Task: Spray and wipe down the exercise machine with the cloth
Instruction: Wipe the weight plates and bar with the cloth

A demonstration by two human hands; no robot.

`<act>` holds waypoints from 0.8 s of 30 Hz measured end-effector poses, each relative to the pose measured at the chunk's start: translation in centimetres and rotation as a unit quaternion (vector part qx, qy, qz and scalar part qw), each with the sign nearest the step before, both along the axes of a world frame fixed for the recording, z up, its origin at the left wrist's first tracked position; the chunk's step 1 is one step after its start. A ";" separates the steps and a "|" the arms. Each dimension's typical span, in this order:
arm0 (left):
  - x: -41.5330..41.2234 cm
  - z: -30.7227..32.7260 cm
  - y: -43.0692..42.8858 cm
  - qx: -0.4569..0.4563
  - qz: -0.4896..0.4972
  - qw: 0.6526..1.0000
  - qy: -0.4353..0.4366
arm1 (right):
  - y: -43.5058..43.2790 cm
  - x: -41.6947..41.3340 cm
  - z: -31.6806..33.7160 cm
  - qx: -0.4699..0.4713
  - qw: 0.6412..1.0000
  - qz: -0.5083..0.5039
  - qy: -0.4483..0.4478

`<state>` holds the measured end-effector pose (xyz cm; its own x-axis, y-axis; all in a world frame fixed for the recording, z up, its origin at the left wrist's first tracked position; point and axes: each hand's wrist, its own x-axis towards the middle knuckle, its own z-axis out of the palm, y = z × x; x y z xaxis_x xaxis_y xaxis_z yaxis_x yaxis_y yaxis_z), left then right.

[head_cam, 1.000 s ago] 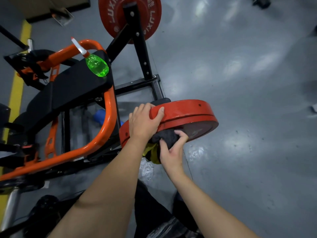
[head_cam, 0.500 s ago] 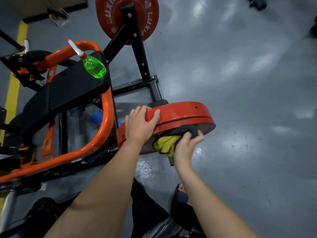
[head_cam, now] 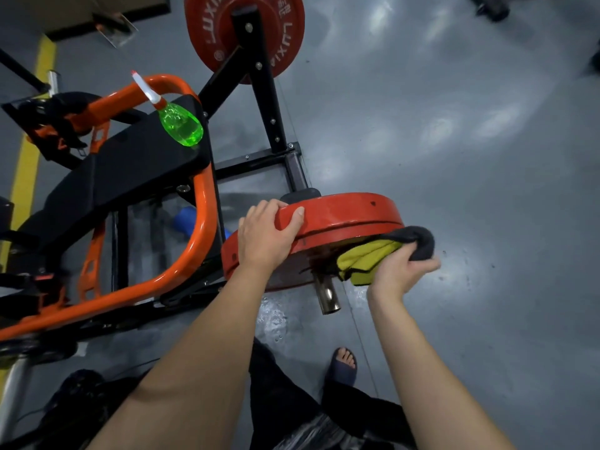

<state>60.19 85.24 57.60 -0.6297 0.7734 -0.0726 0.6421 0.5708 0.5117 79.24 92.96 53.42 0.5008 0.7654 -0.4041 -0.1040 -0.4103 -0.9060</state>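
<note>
Grey floor [head_cam: 454,157]; cloth [head_cam: 373,259] gripped by right hand [head_cam: 401,274] under plate [head_cam: 344,216].

Left hand [head_cam: 266,235] and right hand [head_cam: 399,274] are bare, and so are the forearms [head_cam: 201,352], right down to the frame edge. Below them, black trousers [head_cam: 285,394], loose and creased. One dark blue open-toed sandal [head_cam: 341,375] shows, toes poking out. There's a crinkled glossy patch [head_cam: 311,433] at the bottom edge, and I can't tell what it is.
</note>
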 end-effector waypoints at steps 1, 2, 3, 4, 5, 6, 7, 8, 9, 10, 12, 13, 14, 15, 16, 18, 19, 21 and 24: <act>0.0 0.0 0.0 -0.002 0.000 1.000 0.001 | 0.9 0.2 0.1 -0.002 1.000 -0.018 0.000; 0.0 0.1 0.0 -0.003 -0.001 1.000 0.003 | 1.1 0.1 0.5 0.014 1.000 -0.009 0.000; 0.0 0.1 0.0 -0.004 -0.001 1.000 0.002 | 0.6 -0.3 0.9 0.038 0.999 0.016 -0.008; 0.0 0.2 0.0 -0.005 -0.001 1.000 0.001 | -0.3 -0.9 1.1 0.058 0.997 0.046 -0.012; 0.0 0.2 0.0 -0.005 0.000 1.000 0.000 | -1.5 -1.8 1.3 0.068 0.995 0.076 -0.013; 0.0 0.2 0.0 -0.003 0.000 1.000 0.002 | -2.9 -2.7 1.6 0.074 0.992 0.103 -0.004; 0.0 0.2 -0.1 0.000 0.000 1.000 0.003 | -4.3 -3.5 2.1 0.082 0.988 0.134 0.008; -0.1 0.1 -0.1 0.001 0.001 1.000 0.004 | -5.7 -4.2 2.4 0.097 0.980 0.171 0.021; -0.2 0.1 -0.1 0.002 0.001 1.000 0.004 | -6.9 -4.7 2.8 0.114 0.970 0.213 0.030; -0.3 0.0 -0.1 0.000 0.002 1.000 0.002 | -8.0 -5.0 3.0 0.133 0.957 0.254 0.039; -0.3 0.0 -0.1 -0.004 0.002 1.000 -0.003 | -9.4 -5.1 2.8 0.163 0.932 0.321 0.035; -0.3 0.0 -0.1 -0.005 0.003 1.000 -0.004 | -9.5 -4.9 2.6 0.174 0.924 0.338 0.026; -0.3 0.1 -0.1 -0.001 0.006 1.000 -0.004 | -9.4 -4.7 2.4 0.184 0.921 0.343 0.017; -0.2 0.1 -0.1 0.004 0.008 1.000 -0.004 | -8.9 -4.4 2.2 0.187 0.924 0.334 0.009; -0.2 0.0 -0.2 0.009 0.010 1.000 -0.004 | -8.2 -4.2 2.0 0.187 0.930 0.315 0.004; -0.1 0.0 -0.1 0.015 0.009 1.000 -0.001 | -6.4 -3.5 1.7 0.164 0.954 0.252 -0.004; -0.1 -0.1 -0.1 0.016 0.009 1.000 0.000 | -5.2 -2.9 1.4 0.139 0.967 0.212 -0.011; -0.1 -0.1 -0.2 0.014 0.010 1.000 -0.002 | -2.7 -1.8 0.6 0.074 0.988 0.133 -0.018; -0.2 -0.2 -0.2 0.010 0.008 1.000 -0.004 | -0.6 -0.6 -0.5 -0.018 0.997 0.069 0.006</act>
